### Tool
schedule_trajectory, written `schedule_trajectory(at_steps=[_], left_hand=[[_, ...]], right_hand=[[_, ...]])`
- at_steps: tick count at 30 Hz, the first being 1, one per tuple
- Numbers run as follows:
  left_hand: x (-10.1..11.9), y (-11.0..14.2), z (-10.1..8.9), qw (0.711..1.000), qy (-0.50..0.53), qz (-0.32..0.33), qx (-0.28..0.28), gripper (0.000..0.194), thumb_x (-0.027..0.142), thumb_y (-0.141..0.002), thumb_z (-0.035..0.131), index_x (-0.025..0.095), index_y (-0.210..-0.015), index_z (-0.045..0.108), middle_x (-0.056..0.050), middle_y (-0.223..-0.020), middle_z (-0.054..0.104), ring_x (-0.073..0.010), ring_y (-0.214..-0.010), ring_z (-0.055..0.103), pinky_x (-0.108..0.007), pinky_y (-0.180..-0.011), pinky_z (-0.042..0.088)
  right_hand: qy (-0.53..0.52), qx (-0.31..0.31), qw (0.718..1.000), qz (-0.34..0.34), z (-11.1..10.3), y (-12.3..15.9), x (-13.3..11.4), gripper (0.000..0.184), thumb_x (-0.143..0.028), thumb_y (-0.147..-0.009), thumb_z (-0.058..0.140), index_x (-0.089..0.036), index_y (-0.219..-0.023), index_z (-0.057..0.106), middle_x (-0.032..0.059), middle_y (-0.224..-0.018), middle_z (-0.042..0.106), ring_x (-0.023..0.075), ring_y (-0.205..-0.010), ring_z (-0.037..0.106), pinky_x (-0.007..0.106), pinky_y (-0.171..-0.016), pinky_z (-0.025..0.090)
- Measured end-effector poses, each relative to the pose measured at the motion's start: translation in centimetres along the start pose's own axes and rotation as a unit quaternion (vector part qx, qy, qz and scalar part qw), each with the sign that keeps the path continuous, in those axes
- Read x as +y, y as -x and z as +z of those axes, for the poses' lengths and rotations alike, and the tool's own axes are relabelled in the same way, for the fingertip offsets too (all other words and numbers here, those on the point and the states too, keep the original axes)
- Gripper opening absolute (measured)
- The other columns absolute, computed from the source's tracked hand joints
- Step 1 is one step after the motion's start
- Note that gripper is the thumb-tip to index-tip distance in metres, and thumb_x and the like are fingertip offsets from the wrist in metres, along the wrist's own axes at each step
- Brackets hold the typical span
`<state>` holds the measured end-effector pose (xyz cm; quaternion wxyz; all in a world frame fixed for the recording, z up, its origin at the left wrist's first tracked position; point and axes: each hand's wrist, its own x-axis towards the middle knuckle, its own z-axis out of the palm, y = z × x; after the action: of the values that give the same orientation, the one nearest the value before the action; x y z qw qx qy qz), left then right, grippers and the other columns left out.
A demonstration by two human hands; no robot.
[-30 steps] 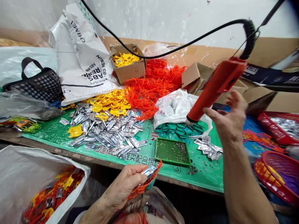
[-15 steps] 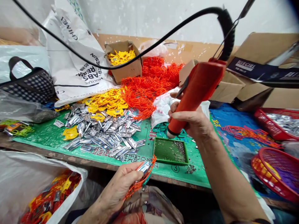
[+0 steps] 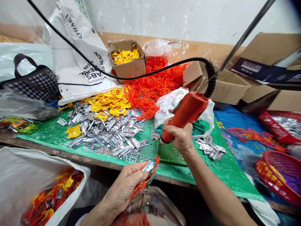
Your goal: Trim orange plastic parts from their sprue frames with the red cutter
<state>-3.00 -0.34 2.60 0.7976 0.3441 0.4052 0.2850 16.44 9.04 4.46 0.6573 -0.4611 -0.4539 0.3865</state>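
My left hand (image 3: 125, 183) is closed around a small assembly with an orange plastic frame (image 3: 153, 172), a shiny silver metal plate (image 3: 148, 166) and a bit of teal along its edge. My fingers hide part of it. In my right hand (image 3: 182, 136) is a red electric screwdriver (image 3: 184, 114), gripped round its body and tilted, its pale tip pointing down and left. The tip is above and apart from the piece in my left hand. Below the screwdriver lies a green tray (image 3: 172, 155) with a grid floor, partly covered by my right hand.
Silver metal plates (image 3: 113, 131) and yellow plastic pieces (image 3: 110, 102) are heaped at left, with orange frames (image 3: 150, 91) behind. A black cable (image 3: 138, 77) spans the table to the screwdriver. A white sack (image 3: 14, 175) stands front left; red baskets (image 3: 270, 183) sit at right.
My right hand has brought the screwdriver down and left, nearer my left hand, and the cable has sunk with it. A small pile of metal plates at right now shows. My left hand keeps its hold.
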Motion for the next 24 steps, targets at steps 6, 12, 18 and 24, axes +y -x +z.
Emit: schedule_trajectory(at_steps=[6, 12, 18, 24], left_hand=[[0.05, 0.01, -0.1, 1.0, 0.003, -0.012, 0.002, 0.013, 0.025, -0.077, 0.064, 0.014, -0.078, 0.071, 0.001, -0.067, 0.056, -0.0113, -0.06, 0.042, -0.024, -0.06, 0.031], [0.24, 0.04, 0.0, 1.0, -0.006, -0.006, 0.011, 0.015, 0.026, -0.076, 0.065, 0.014, -0.081, 0.072, 0.0, -0.069, 0.059, -0.0117, -0.06, 0.044, -0.024, -0.06, 0.033], [0.08, 0.05, -0.16, 1.0, -0.005, -0.004, 0.006, 0.016, 0.025, -0.078, 0.063, 0.014, -0.084, 0.073, 0.0, -0.069, 0.06, -0.0114, -0.06, 0.043, -0.024, -0.06, 0.033], [0.0, -0.05, -0.21, 1.0, -0.009, -0.001, 0.004, 0.016, 0.024, -0.077, 0.063, 0.014, -0.084, 0.073, 0.0, -0.069, 0.059, -0.0115, -0.061, 0.042, -0.024, -0.061, 0.032]], right_hand=[[0.006, -0.013, 1.0, -0.002, 0.08, 0.08, 0.54, 0.009, -0.02, -0.061, 0.073, -0.018, -0.065, 0.066, -0.0016, -0.064, 0.061, 0.0134, -0.058, 0.053, 0.03, -0.056, 0.047], [0.003, -0.017, 1.0, -0.009, 0.24, 0.18, 0.35, 0.009, -0.019, -0.061, 0.074, -0.018, -0.063, 0.066, -0.0013, -0.064, 0.062, 0.0133, -0.058, 0.054, 0.028, -0.056, 0.047], [-0.005, -0.002, 1.0, -0.004, -0.08, 0.09, 0.65, 0.011, -0.017, -0.059, 0.075, -0.018, -0.068, 0.068, -0.0021, -0.065, 0.063, 0.0133, -0.058, 0.055, 0.029, -0.058, 0.048], [-0.015, 0.005, 1.0, -0.004, -0.17, 0.07, 0.58, 0.012, -0.017, -0.058, 0.075, -0.018, -0.068, 0.068, -0.0024, -0.064, 0.063, 0.0131, -0.057, 0.056, 0.029, -0.057, 0.048]])
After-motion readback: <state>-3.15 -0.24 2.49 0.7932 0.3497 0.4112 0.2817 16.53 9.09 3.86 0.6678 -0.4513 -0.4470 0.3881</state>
